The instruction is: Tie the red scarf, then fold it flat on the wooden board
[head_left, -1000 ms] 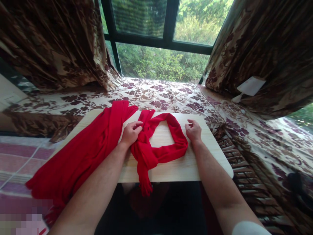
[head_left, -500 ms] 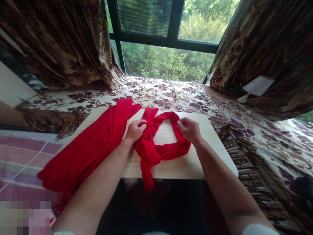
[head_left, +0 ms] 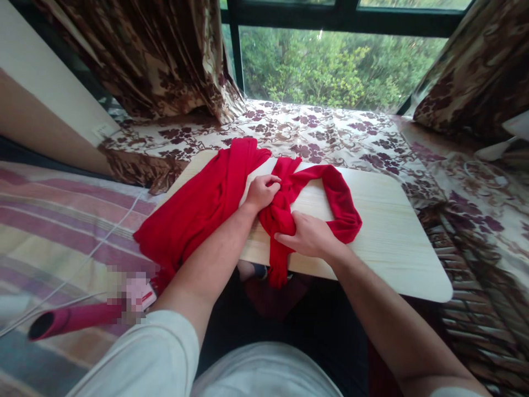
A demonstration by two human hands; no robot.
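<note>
A red scarf (head_left: pixel 344 203) lies on a small wooden-topped table, looped on the right and crossed or knotted at its left side. One fringed end hangs over the table's near edge. My left hand (head_left: pixel 263 192) is closed on the scarf's left part, thumb and forefinger pinched at the crossing. Lower down, my right hand (head_left: pixel 311 234) grips the folded knot, its thumb in front and its other fingers partly hidden by the cloth. To the left, a larger red cloth (head_left: pixel 198 198) is heaped along the table and drapes off its left edge.
The pale table (head_left: pixel 397 237) extends to the right. Behind it, a window ledge with a floral cover (head_left: pixel 314 129) runs below the window. On the left are a striped bed (head_left: pixel 61 220), a dark red tube (head_left: pixel 78 320) and white cables. A white lamp (head_left: pixel 510 132) stands at right.
My right hand has moved left from the loop's far right side to the knot. My left hand stays at the crossing. The view has tilted down and turned left.
</note>
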